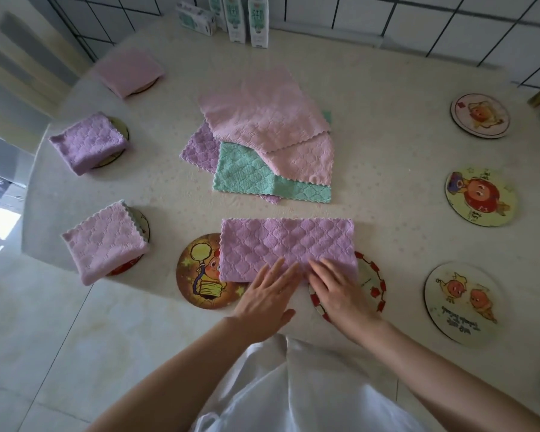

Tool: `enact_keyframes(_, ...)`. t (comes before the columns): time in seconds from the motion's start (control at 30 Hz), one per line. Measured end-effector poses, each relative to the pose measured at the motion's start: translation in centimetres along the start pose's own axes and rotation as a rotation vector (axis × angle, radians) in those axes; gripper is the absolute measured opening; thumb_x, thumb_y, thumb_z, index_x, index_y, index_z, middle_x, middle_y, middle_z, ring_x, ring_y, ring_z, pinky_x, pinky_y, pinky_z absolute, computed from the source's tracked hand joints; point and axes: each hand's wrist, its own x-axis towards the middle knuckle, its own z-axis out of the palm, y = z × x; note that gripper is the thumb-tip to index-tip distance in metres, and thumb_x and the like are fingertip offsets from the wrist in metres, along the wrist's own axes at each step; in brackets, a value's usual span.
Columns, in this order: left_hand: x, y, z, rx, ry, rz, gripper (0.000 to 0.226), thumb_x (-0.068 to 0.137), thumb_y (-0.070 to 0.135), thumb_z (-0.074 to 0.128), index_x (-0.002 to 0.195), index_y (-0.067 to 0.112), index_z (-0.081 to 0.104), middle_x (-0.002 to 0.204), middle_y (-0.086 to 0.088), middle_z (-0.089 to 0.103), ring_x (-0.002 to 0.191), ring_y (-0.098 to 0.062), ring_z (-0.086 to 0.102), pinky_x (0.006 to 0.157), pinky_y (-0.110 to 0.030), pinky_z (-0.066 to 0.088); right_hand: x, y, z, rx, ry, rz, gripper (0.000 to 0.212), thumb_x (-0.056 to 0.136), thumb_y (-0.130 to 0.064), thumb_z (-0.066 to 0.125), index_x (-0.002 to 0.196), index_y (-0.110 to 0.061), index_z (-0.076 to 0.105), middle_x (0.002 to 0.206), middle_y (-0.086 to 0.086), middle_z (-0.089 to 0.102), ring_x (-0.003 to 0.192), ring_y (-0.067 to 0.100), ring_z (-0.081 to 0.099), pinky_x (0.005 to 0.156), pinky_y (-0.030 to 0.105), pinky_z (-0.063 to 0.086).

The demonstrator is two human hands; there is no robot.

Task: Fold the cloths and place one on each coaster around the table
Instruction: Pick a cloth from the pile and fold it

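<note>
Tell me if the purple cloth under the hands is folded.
Folded once: the purple cloth is a long rectangle, rounded at its right edge.

Home, most likely kitchen or dining corner. Told by:
- cream speckled worktop with rounded corners, set against white wall tiles with dark grout
- tall drink cartons standing at wall side, wrapped pack lying beside them
- round cartoon coasters laid around worktop edge
- quilted dish cloths in pink, purple and green, piled loosely mid-worktop
- folded cloths resting on coasters at left
- glossy pale floor tiles below, daylight glare on them at far left
</note>
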Motion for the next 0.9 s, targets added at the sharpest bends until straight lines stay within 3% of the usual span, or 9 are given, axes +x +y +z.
enact_keyframes(0.13, -1.1, -0.5, 1.0, 0.067, -0.057, -0.104, 0.078, 0.095, 0.045, 0.043, 0.150, 0.022, -0.008, 0.155, 0.005, -0.020, 0.141, -0.027, -0.024, 0.115, -0.044, -0.015, -1.5, 1.4, 0.4, -0.089, -0.010, -0.030, 0.061, 0.070, 0.007, 0.054, 0.130, -0.003, 0.053, 0.136, 0.016, 0.051, 0.124, 0.038, 0.048, 0.096, 0.050, 0.047)
enact_keyframes(0.2, -2.1, -1.2, 1.6, 0.061, -0.011, -0.138, 0.082, 0.092, 0.047, 0.047, 0.151, 0.022, -0.005, 0.157, 0.005, -0.014, 0.142, -0.028, -0.020, 0.115, -0.048, -0.011, -2.4, 2.1, 0.4, -0.103, -0.015, -0.019, 0.071, 0.065, 0.011, 0.063, 0.133, -0.004, 0.050, 0.135, 0.015, 0.051, 0.123, 0.037, 0.048, 0.099, 0.048, 0.046)
enact_keyframes(0.33, -4.7, -2.8, 2.7, 0.093, 0.047, -0.242, 0.089, 0.087, 0.051, 0.054, 0.152, 0.019, 0.003, 0.159, 0.005, -0.003, 0.145, -0.027, -0.008, 0.115, -0.050, -0.003, -3.9, 3.0, -0.4, -0.114, -0.060, 0.037, 0.092, 0.043, 0.013, 0.080, 0.129, -0.004, 0.053, 0.121, 0.012, 0.055, 0.108, 0.030, 0.058, 0.079, 0.035, 0.057)
enact_keyframes(0.47, -6.4, -3.5, 2.9, 0.046, 0.020, -0.378, 0.087, 0.091, 0.051, 0.046, 0.150, 0.019, -0.009, 0.156, 0.006, -0.019, 0.144, -0.023, -0.018, 0.117, -0.050, -0.005, -4.0, 3.2, -1.3, -0.169, -0.077, 0.023, 0.098, 0.031, 0.012, 0.082, 0.125, -0.002, 0.057, 0.114, 0.012, 0.060, 0.100, 0.029, 0.062, 0.068, 0.033, 0.058)
enact_keyframes(0.57, -6.9, -3.6, 2.9, 0.012, 0.052, -0.455, 0.085, 0.093, 0.049, 0.045, 0.150, 0.017, -0.008, 0.157, 0.007, -0.017, 0.144, -0.019, -0.019, 0.116, -0.046, -0.008, -3.0, 2.9, -1.9, -0.202, -0.120, 0.035, 0.096, 0.026, 0.009, 0.083, 0.117, -0.007, 0.058, 0.109, 0.010, 0.059, 0.092, 0.028, 0.061, 0.059, 0.032, 0.054)
enact_keyframes(0.73, -6.4, -3.2, 3.2, -0.057, 0.112, -0.480, 0.085, 0.091, 0.043, 0.053, 0.151, 0.017, 0.000, 0.158, 0.006, -0.008, 0.145, -0.019, -0.012, 0.115, -0.046, -0.003, -0.7, 2.3, -2.8, -0.181, -0.181, 0.056, 0.067, 0.065, 0.004, 0.065, 0.123, -0.015, 0.036, 0.122, 0.011, 0.039, 0.109, 0.030, 0.044, 0.079, 0.037, 0.046)
enact_keyframes(0.83, -6.3, -3.3, 3.6, -0.070, 0.126, -0.494, 0.085, 0.089, 0.040, 0.057, 0.152, 0.018, 0.006, 0.159, 0.006, -0.003, 0.146, -0.020, -0.006, 0.115, -0.050, 0.004, 0.5, 1.8, -3.0, -0.226, -0.189, 0.075, 0.065, 0.068, -0.001, 0.067, 0.124, -0.013, 0.035, 0.123, 0.012, 0.039, 0.113, 0.032, 0.043, 0.088, 0.042, 0.041)
enact_keyframes(0.9, -6.3, -3.4, 3.7, -0.083, 0.130, -0.501, 0.084, 0.088, 0.038, 0.058, 0.152, 0.019, 0.006, 0.159, 0.007, -0.002, 0.146, -0.019, -0.004, 0.116, -0.052, 0.008, 0.8, 1.9, -3.1, -0.233, -0.185, 0.088, 0.059, 0.067, -0.001, 0.070, 0.118, -0.013, 0.043, 0.115, 0.010, 0.047, 0.105, 0.031, 0.049, 0.084, 0.044, 0.042)
